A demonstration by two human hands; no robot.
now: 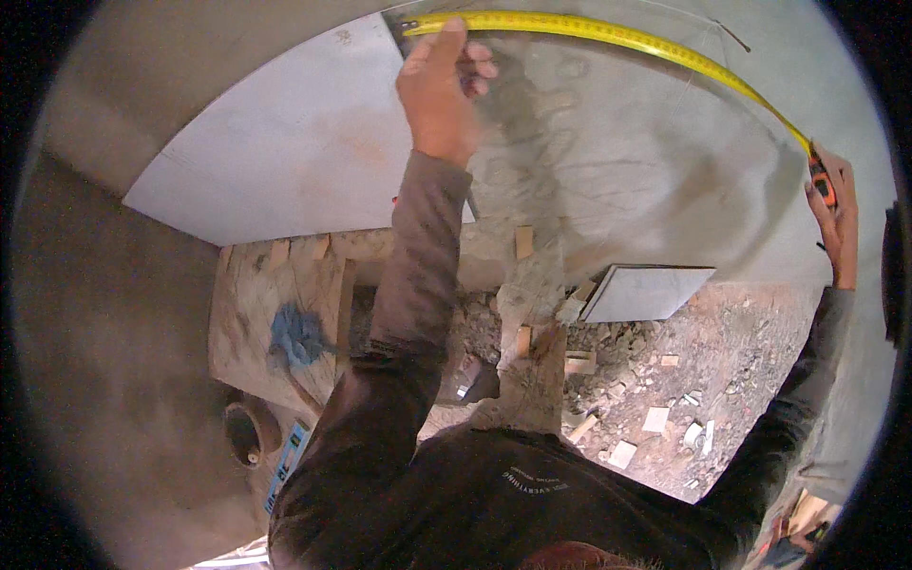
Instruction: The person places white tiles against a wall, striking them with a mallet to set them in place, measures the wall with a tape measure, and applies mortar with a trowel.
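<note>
A yellow tape measure blade (579, 30) stretches across the grey wall, bowing from the edge of a large pale tile (285, 142) to the right-hand corner. My left hand (442, 90) is raised to the blade's hooked end, with a fingertip on the tape beside the tile's edge and the other fingers curled. Far to the right, my right hand (838, 214) is closed round the orange and black tape measure case (821, 180), against the side wall.
Below the wall, a wooden board (252, 309) bears a crumpled blue cloth (299, 334). A smaller tile (646, 293) leans at the wall's foot. Rubble (741, 351) and broken tile pieces (655, 419) cover the floor. A blue level (285, 465) and a round pipe opening (249, 429) are at left.
</note>
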